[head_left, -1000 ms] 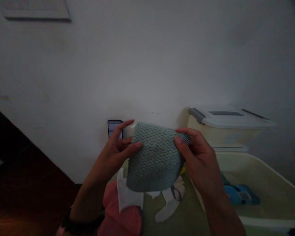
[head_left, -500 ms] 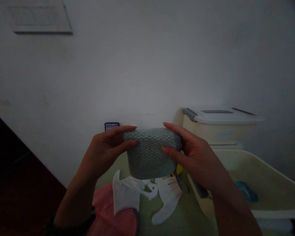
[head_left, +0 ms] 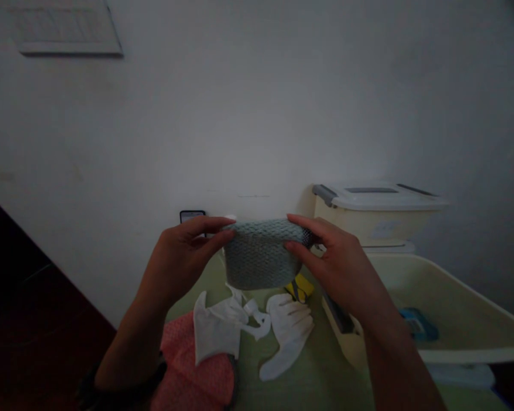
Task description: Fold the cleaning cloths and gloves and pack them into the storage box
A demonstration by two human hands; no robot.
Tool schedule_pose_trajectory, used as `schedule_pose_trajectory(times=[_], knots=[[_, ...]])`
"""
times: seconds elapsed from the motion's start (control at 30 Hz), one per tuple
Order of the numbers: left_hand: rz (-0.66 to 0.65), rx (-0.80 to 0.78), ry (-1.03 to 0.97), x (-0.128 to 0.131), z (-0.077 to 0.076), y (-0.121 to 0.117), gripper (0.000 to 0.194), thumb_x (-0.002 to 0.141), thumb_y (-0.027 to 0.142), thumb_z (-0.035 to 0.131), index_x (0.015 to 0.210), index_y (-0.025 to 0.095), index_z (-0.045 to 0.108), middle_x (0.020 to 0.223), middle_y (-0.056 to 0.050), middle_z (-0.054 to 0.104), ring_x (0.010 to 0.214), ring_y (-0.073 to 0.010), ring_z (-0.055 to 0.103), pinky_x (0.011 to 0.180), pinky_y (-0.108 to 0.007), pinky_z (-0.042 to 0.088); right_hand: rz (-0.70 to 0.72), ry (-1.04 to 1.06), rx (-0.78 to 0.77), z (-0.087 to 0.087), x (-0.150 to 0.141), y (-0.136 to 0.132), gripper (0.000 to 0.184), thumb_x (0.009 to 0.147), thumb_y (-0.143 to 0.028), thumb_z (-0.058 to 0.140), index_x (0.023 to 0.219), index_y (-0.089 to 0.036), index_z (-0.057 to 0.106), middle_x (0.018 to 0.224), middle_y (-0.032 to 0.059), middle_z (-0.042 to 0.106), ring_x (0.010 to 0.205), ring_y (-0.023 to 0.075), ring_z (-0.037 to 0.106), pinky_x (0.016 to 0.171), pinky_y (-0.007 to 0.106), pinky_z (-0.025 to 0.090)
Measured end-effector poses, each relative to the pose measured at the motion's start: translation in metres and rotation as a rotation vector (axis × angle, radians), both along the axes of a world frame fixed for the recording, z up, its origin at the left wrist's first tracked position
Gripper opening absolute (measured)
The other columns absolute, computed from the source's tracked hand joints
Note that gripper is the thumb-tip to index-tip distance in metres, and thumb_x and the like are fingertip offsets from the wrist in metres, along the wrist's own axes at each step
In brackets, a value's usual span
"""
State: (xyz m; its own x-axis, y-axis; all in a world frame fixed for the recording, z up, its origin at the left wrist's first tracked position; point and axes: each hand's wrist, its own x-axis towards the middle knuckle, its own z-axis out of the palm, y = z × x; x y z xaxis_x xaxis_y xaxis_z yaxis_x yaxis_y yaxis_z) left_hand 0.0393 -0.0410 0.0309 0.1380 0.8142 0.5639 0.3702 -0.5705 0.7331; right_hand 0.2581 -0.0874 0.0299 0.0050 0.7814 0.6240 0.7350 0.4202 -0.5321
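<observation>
A pale green textured cloth (head_left: 261, 257) hangs between my two hands, stretched along its top edge, with a dark checked patch at its right end. My left hand (head_left: 188, 257) pinches the upper left corner between thumb and fingers. At the upper right corner, my right hand (head_left: 332, 260) grips it the same way. Below the cloth lie a pair of white gloves: one glove (head_left: 218, 328) rests on a red cloth (head_left: 197, 365), the other glove (head_left: 288, 334) lies on the green surface (head_left: 278, 394).
A lidded cream storage box (head_left: 377, 220) stands by the wall at the right. Before it sits an open cream bin (head_left: 449, 279) holding a blue object (head_left: 420, 324). A phone (head_left: 192, 215) leans behind my left hand. Something yellow (head_left: 302, 287) lies beyond the right glove.
The top edge of the cloth has tipped, so its face looks shorter and its lower edge sits higher. More of the yellow thing and the gloves shows beneath it. Both hands keep their grip.
</observation>
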Motion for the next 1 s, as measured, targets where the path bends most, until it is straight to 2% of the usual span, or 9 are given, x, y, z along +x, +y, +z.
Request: schedule_pose_trajectory(times=[0.1,0.17,0.3,0.4,0.53,0.63,0.73,0.83,1.0], knots=[[-0.040,0.068,-0.007,0.003,0.001,-0.001,0.017,0.077,0.034,0.069,0.086,0.019,0.072,0.090,-0.003,0.067,0.080,-0.0147,0.065,0.070,-0.022,0.055,-0.011,-0.038,0.014,-0.001,0.000,0.000,0.024,0.084,-0.019,0.058,0.107,-0.017,0.066,0.093,0.0079,0.062,0.085,0.0196,0.060,0.081,0.038,0.050],[-0.075,0.078,-0.019,0.004,0.001,-0.002,0.016,0.078,0.033,0.068,0.085,0.019,0.070,0.092,-0.003,0.067,0.081,-0.0145,0.064,0.071,-0.022,0.054,-0.019,-0.044,0.028,-0.002,0.001,0.000,0.019,0.086,-0.020,0.056,0.101,-0.019,0.067,0.092,0.0078,0.056,0.084,0.0193,0.059,0.080,0.038,0.050],[-0.177,-0.016,-0.084,0.008,0.001,-0.005,0.015,0.080,0.031,0.067,0.088,0.018,0.068,0.083,-0.002,0.071,0.075,-0.0138,0.066,0.069,-0.021,0.054,-0.039,-0.081,0.058,-0.005,0.003,0.000,0.016,0.087,-0.021,0.052,0.097,-0.018,0.063,0.109,0.0128,0.050,0.107,0.0248,0.053,0.092,0.042,0.045],[-0.211,-0.069,-0.130,0.011,0.000,-0.007,0.015,0.079,0.030,0.068,0.087,0.018,0.067,0.078,-0.001,0.072,0.072,-0.0134,0.067,0.065,-0.020,0.054,-0.004,-0.125,0.000,-0.006,0.005,-0.002,0.015,0.088,-0.019,0.050,0.099,-0.018,0.059,0.124,0.0144,0.048,0.121,0.0249,0.046,0.102,0.044,0.038],[-0.253,-0.107,-0.131,0.019,-0.001,-0.010,0.015,0.075,0.027,0.072,0.084,0.018,0.065,0.074,0.001,0.070,0.068,-0.0126,0.066,0.059,-0.019,0.053,0.110,-0.173,-0.110,-0.006,0.004,-0.007,0.035,0.084,-0.024,0.058,0.118,-0.020,0.051,0.136,0.0105,0.046,0.130,0.0238,0.039,0.108,0.044,0.030],[-0.283,-0.139,-0.077,0.024,-0.002,-0.014,0.019,0.071,0.027,0.075,0.081,0.017,0.063,0.072,0.001,0.069,0.064,-0.0125,0.065,0.057,-0.019,0.051,0.241,-0.118,-0.245,-0.003,-0.004,-0.010,0.045,0.081,-0.036,0.064,0.122,-0.025,0.050,0.123,0.0050,0.060,0.116,0.0227,0.053,0.098,0.042,0.040],[-0.310,-0.159,-0.044,0.026,-0.003,-0.016,0.021,0.070,0.029,0.076,0.081,0.017,0.062,0.070,0.000,0.068,0.063,-0.0133,0.064,0.057,-0.021,0.051,0.318,-0.051,-0.300,0.002,-0.012,-0.010,0.031,0.081,-0.036,0.065,0.109,-0.024,0.057,0.102,0.0021,0.068,0.095,0.0195,0.062,0.083,0.035,0.046],[-0.395,-0.174,-0.021,0.025,-0.004,-0.016,0.019,0.074,0.030,0.073,0.084,0.018,0.063,0.071,0.000,0.067,0.065,-0.0131,0.063,0.058,-0.021,0.050,0.353,-0.046,-0.283,0.004,-0.016,-0.009,0.015,0.084,-0.030,0.062,0.095,-0.021,0.061,0.091,0.0011,0.068,0.085,0.0174,0.062,0.073,0.030,0.045],[-0.492,-0.210,0.020,0.020,-0.006,-0.014,0.014,0.079,0.028,0.067,0.090,0.019,0.063,0.077,0.000,0.065,0.067,-0.0113,0.062,0.060,-0.019,0.050,0.343,-0.064,-0.281,0.005,-0.013,-0.008,0.012,0.087,-0.030,0.057,0.086,-0.020,0.063,0.076,-0.0013,0.065,0.071,0.0144,0.058,0.061,0.027,0.039]])
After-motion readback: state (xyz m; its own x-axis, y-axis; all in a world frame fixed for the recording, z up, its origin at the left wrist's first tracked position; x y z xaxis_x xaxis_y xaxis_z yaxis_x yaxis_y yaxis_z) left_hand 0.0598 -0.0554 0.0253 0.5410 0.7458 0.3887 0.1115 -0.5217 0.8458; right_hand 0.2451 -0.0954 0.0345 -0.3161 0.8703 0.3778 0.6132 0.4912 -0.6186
